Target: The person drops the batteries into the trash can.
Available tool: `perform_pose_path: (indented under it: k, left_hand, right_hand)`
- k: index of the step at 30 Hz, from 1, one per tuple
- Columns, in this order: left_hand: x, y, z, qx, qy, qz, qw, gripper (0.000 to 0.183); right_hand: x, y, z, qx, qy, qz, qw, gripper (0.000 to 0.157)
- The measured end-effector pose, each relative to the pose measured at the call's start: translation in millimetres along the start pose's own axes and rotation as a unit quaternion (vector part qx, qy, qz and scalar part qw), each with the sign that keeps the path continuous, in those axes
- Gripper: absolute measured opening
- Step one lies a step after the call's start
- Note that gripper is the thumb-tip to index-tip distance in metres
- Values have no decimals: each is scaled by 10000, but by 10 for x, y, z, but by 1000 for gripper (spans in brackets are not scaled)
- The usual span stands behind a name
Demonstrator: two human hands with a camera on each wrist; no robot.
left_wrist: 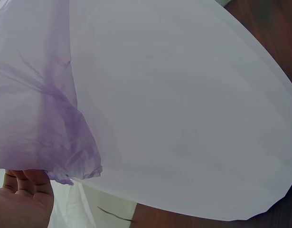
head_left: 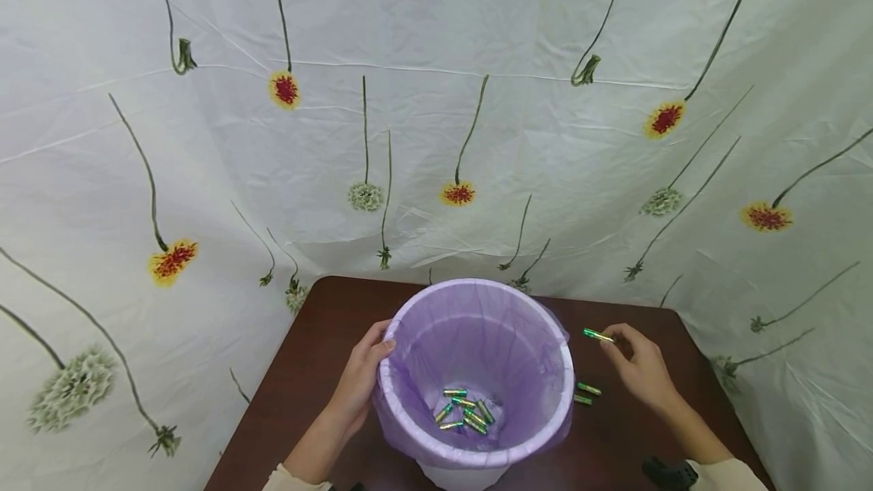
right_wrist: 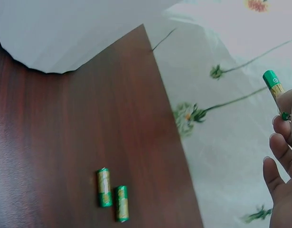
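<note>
A white bin [head_left: 477, 459] lined with a purple plastic bag [head_left: 470, 339] stands on the table. Several green and gold batteries [head_left: 464, 402] lie at its bottom. My left hand [head_left: 356, 381] grips the bin's left rim, thumb over the edge; the left wrist view shows its fingers [left_wrist: 39, 183] under the bag's folded hem. To the right of the bin, above the table, my right hand [head_left: 639, 366] pinches one battery [head_left: 598, 335] between thumb and fingertips. Below that hand, two more batteries [right_wrist: 104, 187] lie side by side on the table, partly behind the bin in the head view.
The dark brown wooden table [head_left: 307, 354] has rounded back corners. White cloth [head_left: 423, 135] printed with flowers and stems hangs behind it and on both sides. A black band [head_left: 670, 473] sits at my right wrist.
</note>
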State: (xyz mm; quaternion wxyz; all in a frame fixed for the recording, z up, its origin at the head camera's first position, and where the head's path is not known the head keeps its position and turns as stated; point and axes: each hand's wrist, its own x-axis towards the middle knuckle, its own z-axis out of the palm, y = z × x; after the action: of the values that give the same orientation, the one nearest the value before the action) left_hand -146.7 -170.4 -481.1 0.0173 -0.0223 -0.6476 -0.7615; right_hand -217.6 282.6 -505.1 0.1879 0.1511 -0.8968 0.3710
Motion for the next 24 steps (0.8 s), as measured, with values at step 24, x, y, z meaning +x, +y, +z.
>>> perform_pose_path:
  k: [24]
  left_hand:
    - [2, 6, 7, 51, 87, -101, 9999, 36]
  right_hand:
    - [540, -816, -168, 530, -369, -985, 9930, 10]
